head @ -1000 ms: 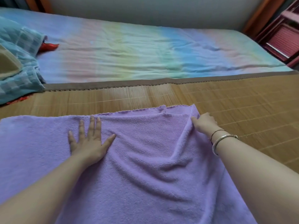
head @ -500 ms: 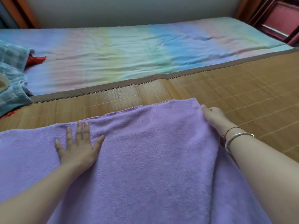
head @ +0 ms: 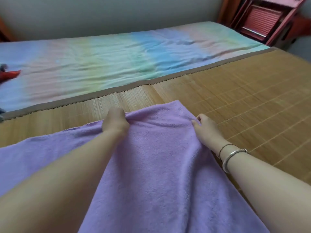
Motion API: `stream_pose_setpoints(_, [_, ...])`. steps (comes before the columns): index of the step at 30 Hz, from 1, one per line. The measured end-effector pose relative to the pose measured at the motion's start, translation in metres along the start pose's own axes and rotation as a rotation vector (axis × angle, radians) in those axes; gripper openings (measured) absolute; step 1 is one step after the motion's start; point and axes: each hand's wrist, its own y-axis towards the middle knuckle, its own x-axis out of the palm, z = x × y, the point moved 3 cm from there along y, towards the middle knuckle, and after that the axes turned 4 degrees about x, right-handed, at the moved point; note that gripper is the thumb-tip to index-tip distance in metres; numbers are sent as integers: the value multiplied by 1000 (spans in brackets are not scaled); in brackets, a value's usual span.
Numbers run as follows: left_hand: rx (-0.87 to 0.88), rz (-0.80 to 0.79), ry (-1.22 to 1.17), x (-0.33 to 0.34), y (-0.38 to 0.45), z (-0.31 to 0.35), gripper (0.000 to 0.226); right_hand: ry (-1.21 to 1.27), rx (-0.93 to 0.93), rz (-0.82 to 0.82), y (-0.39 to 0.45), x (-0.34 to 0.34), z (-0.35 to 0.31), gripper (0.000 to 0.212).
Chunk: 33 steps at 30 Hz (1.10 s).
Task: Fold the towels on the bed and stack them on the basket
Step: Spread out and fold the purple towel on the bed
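A soft lilac terry-cloth towel lies spread over a woven tan bamboo sleeping mat on the bed, filling the view from the centre down to 6 o'clock and running off the frame toward 8 o'clock. Its far hem crosses the mat from 9 o'clock up to a corner just past the centre, toward 1 o'clock.

The left hand sits on that far hem slightly left of centre, at about 11 o'clock from the middle of the towel. Its fingers are curled under and bunch a fold of the cloth, so a raised ridge of fabric runs from its knuckles toward the right hand. The fingertips themselves are hidden beneath the hand, so how tightly they close I cannot tell for sure.

The right hand rests at the towel's right edge, at 3 o'clock from the left hand, with thumb and forefinger pinching the edge near the far corner; the other fingers are loosely bent alongside. On that wrist sit a plain silver metal bangle and a thin dark cord bracelet.

Beyond the mat, toward 12 o'clock, lies a wrinkled pastel rainbow-striped bed sheet. A small red cloth item lies at 9 o'clock on it. A reddish wooden slatted piece of furniture stands at 1 o'clock.
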Motion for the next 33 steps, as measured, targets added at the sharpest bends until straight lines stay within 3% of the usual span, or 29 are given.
stream_pose_setpoints(3, [-65,104,-83,-8,11,1,23,-161,-34,92,2,-2,0,17])
stream_pose_setpoints(6, [-75,109,-197,7,5,-1,31,-285,-27,34,7,11,5,30])
stream_pose_setpoints(9, [128,78,-269,27,-10,-10,54,-201,42,-50,11,14,10,47])
stream_pose_setpoints(12, [352,84,-135,40,-35,-7,57,-101,79,-143,3,2,15,54])
stream_pose_setpoints(14, [397,86,-83,43,-62,10,55,-54,69,-194,-16,-8,25,57])
stream_pose_setpoints(17, [447,-87,-104,46,-122,49,46,-12,74,-283,-61,-23,53,56])
stream_pose_setpoints(20, [557,-365,-27,56,-188,91,76,-98,124,-350,-113,-46,86,47])
stream_pose_setpoints(23, [513,-510,61,72,-227,114,74,-189,152,-403,-169,-61,120,38])
stream_pose_setpoints(26, [405,-507,23,78,-231,121,82,-125,145,-369,-206,-70,141,34])
stream_pose_setpoints(30, [376,-541,85,89,-221,117,90,-75,131,-133,-219,-94,154,32])
stream_pose_setpoints(33, [377,-529,162,96,-221,117,88,-169,140,-167,-223,-84,161,38])
